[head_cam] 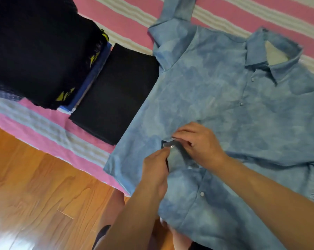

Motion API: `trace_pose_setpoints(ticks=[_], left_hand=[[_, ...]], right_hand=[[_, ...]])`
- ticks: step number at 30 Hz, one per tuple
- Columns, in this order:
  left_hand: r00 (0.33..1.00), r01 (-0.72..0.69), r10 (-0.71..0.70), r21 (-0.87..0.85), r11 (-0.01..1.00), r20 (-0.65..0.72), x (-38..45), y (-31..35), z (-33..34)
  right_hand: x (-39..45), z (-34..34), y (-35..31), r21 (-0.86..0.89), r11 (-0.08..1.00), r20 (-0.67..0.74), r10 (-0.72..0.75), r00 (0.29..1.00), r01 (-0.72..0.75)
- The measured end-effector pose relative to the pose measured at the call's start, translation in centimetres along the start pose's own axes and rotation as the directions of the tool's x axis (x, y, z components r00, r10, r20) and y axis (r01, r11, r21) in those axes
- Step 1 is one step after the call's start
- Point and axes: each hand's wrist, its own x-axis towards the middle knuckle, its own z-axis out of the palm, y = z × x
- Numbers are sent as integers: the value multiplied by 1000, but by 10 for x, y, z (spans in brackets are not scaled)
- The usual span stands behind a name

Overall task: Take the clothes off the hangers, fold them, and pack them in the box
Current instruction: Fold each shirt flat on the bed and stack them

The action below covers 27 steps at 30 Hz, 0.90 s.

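Fingers [168,150] of the left hand [155,170] pinch the turned-back strip of the shirt front, just by a small metal snap [170,146], while the right hand [199,143] pinches the matching edge from the other side; both hands are closed on cloth, seemingly fastening the front. That blue shirt [224,98] lies face up and spread flat on the bed [49,134], collar toward the far edge, hem hanging over the near edge, no hanger in it. My reading is that it is off its hanger but not yet folded. Toward the bed's left side sit a folded black garment [116,94] and, beside it, a stack of folded clothes [40,56], so several pieces look done. No box is in view, so packing seems still ahead. The shirt is thin, soft, mottled pale blue; the bed cover is striped pink and cream; below is glossy wooden floor [35,186].
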Motion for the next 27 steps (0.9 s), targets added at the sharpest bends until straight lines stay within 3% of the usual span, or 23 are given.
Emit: trace_pose_setpoints(ticks=[5, 10, 21, 27], left_hand=[[997, 47, -41, -94, 995, 62, -8, 4, -5], [998, 28, -27, -22, 999, 51, -9, 7, -8], [996, -85, 89, 115, 990, -28, -3, 5, 1], [984, -163, 179, 282, 945, -29, -2, -3, -6]], right_hand=[[-17, 7, 3, 14, 991, 70, -131, 989, 131], [-26, 9, 2, -79, 964, 102, -246, 964, 254], [-35, 17, 3, -89, 974, 14, -207, 978, 208], [-46, 21, 0, -149, 959, 23, -241, 970, 242]])
